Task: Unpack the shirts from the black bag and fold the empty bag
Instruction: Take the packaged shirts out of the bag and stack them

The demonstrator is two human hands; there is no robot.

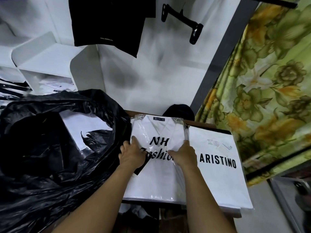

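A large crumpled black bag (55,148) lies open at the left, with at least one white packed shirt (84,126) showing inside its mouth. To its right a white shirt in clear wrap, printed "NH Fashion" (158,132), lies flat on a stack on the table. My left hand (133,153) rests flat on its left side, fingers apart. My right hand (183,153) presses on its right side, fingers spread. Beside it lies a white pack printed "ARISTINO" (217,165).
A white wall and white shelf unit (45,61) stand behind. A black garment (107,22) and a black hanger (183,19) hang above. A floral green curtain (269,81) fills the right. A black cap (180,111) sits behind the shirts.
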